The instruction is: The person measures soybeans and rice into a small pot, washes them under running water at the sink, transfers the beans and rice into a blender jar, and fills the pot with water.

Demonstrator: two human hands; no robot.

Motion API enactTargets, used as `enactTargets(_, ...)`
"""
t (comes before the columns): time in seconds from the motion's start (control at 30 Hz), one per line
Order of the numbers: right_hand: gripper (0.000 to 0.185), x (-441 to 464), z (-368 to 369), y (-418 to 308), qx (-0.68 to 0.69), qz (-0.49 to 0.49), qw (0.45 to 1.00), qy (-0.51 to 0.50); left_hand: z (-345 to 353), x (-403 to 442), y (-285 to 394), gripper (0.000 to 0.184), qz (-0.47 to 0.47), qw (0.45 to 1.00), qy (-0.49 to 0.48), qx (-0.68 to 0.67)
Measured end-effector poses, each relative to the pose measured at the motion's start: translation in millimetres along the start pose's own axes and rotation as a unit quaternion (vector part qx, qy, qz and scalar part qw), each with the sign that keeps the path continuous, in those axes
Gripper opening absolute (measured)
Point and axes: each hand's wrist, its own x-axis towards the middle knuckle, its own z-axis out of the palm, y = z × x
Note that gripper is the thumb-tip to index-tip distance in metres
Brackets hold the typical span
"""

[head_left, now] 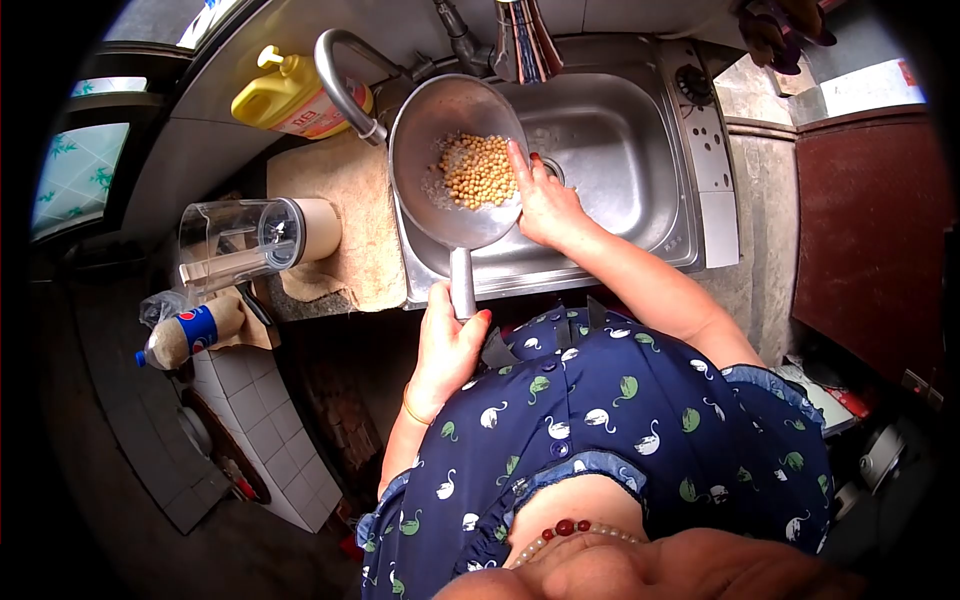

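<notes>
A large round metal water ladle (415, 130) is held over the left part of the sink, beneath the faucet's mouth. Yellow soybeans (480, 172) lie in its bowl, with small whitish grains beside them. My left hand (447, 345) is closed round the ladle's handle. At the bowl's right rim is my right hand (545, 203), its index finger over the edge and the other fingers outside, gripping the rim. Part of its grip is hidden.
The curved faucet (340, 75) rises at the left of the steel sink (620, 140). On the counter are a yellow detergent bottle (290, 95), a tan cloth (370, 230) and a clear blender jar (235, 240) lying on its side. A Pepsi bottle (195, 335) lies farther left.
</notes>
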Motion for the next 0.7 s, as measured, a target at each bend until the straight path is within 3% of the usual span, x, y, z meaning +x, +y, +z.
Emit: enactTargets(0.7,0.102,-3,3,-5,0.009,-0.005,1.000,0.009,-1,-6,17,0.037,-0.001,0.998,0.014,0.062)
